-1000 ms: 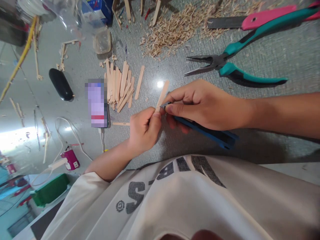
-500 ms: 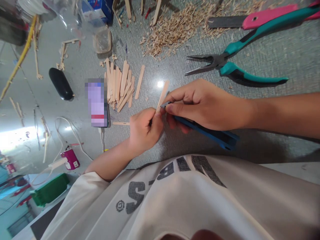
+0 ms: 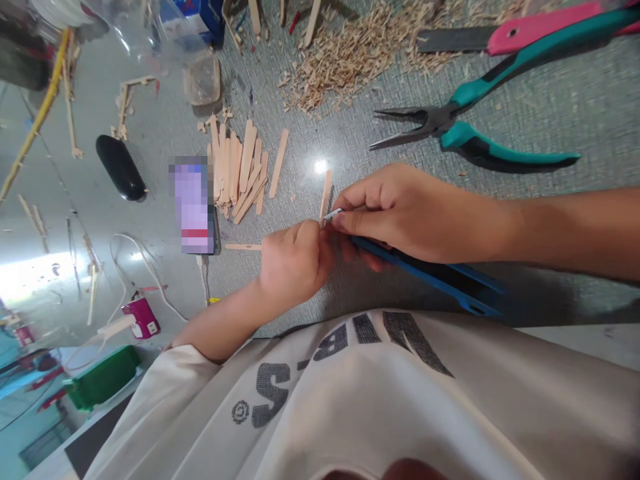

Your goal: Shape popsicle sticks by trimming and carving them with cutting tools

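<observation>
Your left hand (image 3: 294, 261) is clenched into a tight fist around the lower end of a wooden craft stick (image 3: 326, 193), so only the upper part of the stick shows, standing up out of your knuckles and tilted a little away from you. Your right hand (image 3: 400, 212) is closed around a blue utility knife (image 3: 430, 275), thumb and forefinger pinched near its front, with the short metal blade tip touching the stick just where it leaves your left fist. The stick is pale, narrow and thin, seen almost edge-on above the grey textured mat (image 3: 550, 113). The part of the stick inside your fist is hidden, and most of the knife's front is covered by your right fingers; its blue body runs out behind your palm toward your chest. Farther out on the mat lie a heap of craft sticks (image 3: 239, 167), a spread of wood shavings (image 3: 350, 57) and teal-handled long-nose pliers (image 3: 465, 123). A pink-handled tool (image 3: 530, 30) at the top edge is partly cut off, and the phone (image 3: 194, 205) beside the heap is blurred.
</observation>
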Available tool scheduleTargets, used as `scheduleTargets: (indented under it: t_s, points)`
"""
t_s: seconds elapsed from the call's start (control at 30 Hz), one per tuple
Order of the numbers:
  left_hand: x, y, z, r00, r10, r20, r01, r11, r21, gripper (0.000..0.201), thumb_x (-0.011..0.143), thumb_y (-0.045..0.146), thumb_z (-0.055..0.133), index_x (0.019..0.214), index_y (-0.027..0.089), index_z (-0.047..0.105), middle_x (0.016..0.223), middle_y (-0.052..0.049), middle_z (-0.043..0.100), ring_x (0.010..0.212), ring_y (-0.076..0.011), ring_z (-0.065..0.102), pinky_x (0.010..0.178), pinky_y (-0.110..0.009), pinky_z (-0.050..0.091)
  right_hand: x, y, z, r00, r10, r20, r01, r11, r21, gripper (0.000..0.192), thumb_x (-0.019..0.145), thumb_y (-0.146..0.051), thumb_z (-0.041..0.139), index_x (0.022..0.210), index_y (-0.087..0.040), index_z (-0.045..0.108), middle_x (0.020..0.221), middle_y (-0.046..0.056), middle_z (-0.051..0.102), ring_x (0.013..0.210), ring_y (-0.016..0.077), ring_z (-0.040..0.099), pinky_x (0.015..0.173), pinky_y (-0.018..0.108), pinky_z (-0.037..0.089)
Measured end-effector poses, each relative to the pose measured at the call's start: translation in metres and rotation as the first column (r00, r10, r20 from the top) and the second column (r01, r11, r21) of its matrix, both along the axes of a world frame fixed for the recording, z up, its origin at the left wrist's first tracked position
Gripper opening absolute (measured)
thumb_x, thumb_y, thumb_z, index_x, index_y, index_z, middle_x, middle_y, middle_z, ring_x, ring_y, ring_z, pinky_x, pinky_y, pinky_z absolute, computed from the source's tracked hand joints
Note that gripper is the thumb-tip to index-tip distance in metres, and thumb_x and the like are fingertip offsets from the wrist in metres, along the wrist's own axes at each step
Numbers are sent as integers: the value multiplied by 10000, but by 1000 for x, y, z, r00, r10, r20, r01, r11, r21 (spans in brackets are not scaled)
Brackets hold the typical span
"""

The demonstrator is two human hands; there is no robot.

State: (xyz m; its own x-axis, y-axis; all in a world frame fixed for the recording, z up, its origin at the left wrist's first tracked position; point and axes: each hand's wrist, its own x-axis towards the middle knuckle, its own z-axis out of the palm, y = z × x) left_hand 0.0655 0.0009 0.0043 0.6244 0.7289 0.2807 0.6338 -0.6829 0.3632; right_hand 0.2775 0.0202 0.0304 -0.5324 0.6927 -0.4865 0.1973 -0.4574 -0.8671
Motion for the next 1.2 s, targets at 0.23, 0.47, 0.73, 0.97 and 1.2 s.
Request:
scheduleTargets:
  t_s: [0.23,0.47,0.73,0.97,1.2]
  points:
    - [0,-2,8,995,-3,99,24,977,-210,286,1043,158,462,782,245,386,576,57,494,474,-100,376,515,-274,242,1,-2,-3,1000,16,2,-16,981,192,383,1008,-78,625,635,-165,634,518,-26,619,451,71,537,470,213,383]
    - [0,-5,11,969,68,237,25,930,-366,352,1124,270,449,777,235,401,591,61,455,480,-83,391,502,-267,279,3,-4,-12,995,34,-98,-8,966,257,263,1018,-94,640,770,-149,708,571,-34,638,482,65,553,501,202,411]
    - [2,-4,8,925,129,356,84,848,-524,428,1161,347,419,750,229,403,594,52,454,502,-87,394,512,-272,314,3,-2,-10,989,17,-144,19,971,240,252,1004,-76,633,773,-158,690,618,-35,643,526,71,553,520,214,405]
    - [1,-6,4,913,257,318,-33,823,-568,520,1166,451,418,701,219,441,581,33,478,525,-104,413,531,-292,319,3,-3,-12,981,-18,-193,57,979,197,231,1034,-167,664,804,-162,680,639,-31,663,514,72,565,499,220,401]
    - [1,-5,5,945,193,265,-46,878,-477,496,1154,410,435,703,208,486,577,32,514,515,-89,414,528,-268,317,4,-1,-10,987,-8,-161,36,985,171,272,1040,-237,710,778,-164,695,580,-33,646,491,69,558,470,214,388]
